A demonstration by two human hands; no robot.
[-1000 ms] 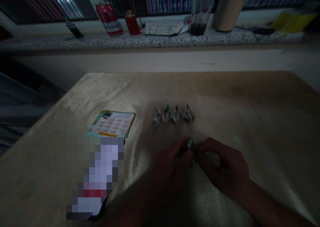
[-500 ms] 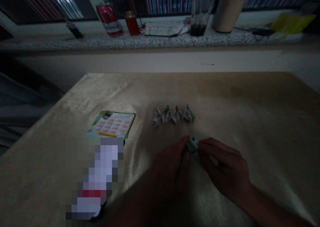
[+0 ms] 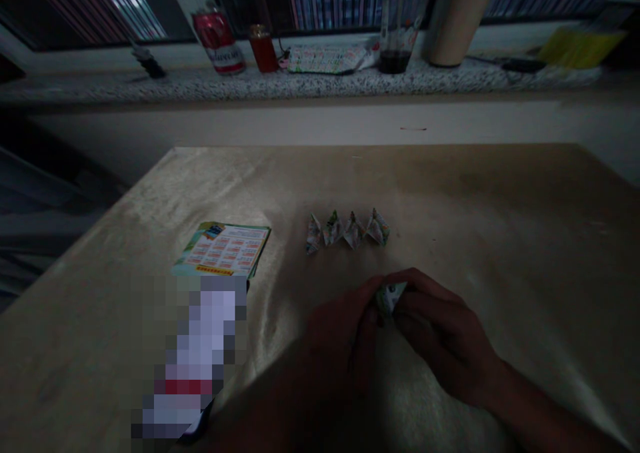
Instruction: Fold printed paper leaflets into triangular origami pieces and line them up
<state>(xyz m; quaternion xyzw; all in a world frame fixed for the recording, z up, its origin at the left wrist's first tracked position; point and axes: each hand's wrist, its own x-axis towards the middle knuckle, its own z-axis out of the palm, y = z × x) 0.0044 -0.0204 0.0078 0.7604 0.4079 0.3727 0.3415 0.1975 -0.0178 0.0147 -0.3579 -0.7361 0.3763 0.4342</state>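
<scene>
Since half a sec ago the small folded paper piece [image 3: 391, 298] is sitting a bit further right & lower. It is tipping more toward the R hand [image 3: 445, 336], whose fingers are now curling over its top. The L hand [image 3: 343, 330] is hardly shifting.

Both hands are pinching the piece btwn fingertips, so each grip is clenching on it: L from the left side, R from the right & above. The piece is being held low over the worktop [image 3: 500, 226]; too dark to tell if it's touching.

Just beyond the grip, a row of four folded paper pieces [image 3: 349, 230] is lying on the worktop, side by side, points up, apart from the hands. Left of the grip & a bit beyond, a printed leaflet [image 3: 223, 248] is lying flat. Nearer than it, well left of the grip, a blurred-out oblong thing [image 3: 193, 360] is overlapping the leaflet's near edge.

Far beyond the grip, across a gap, a speckled ledge [image 3: 150, 86] is carrying a red can [image 3: 219, 40], a red jar [image 3: 263, 46], a printed sheet [image 3: 327, 58], a clear cup w/ dark drink [image 3: 395, 43] & a tan cylinder [image 3: 457, 20].
</scene>
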